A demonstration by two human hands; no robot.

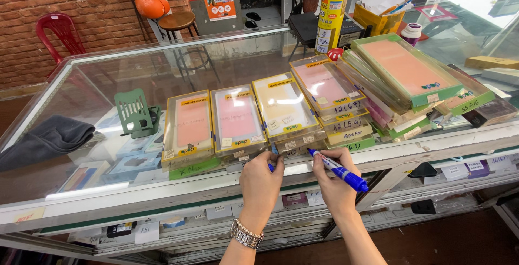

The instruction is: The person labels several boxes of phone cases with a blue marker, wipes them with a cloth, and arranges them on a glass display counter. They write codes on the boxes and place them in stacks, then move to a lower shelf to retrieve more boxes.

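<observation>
Labelling step, as I judge it: my right hand, closed in a writing grip on the blue marker, sets its tip to the phone-case box at the glass counter front edge. My left hand pinches that box steady. Next needs a still box.

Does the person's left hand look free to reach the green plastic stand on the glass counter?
Probably yes, once it lets go: the left hand is pinching a clear packaged case, but bare glass counter lies between it and the green plastic stand, apart from one stack of packaged cases.
</observation>
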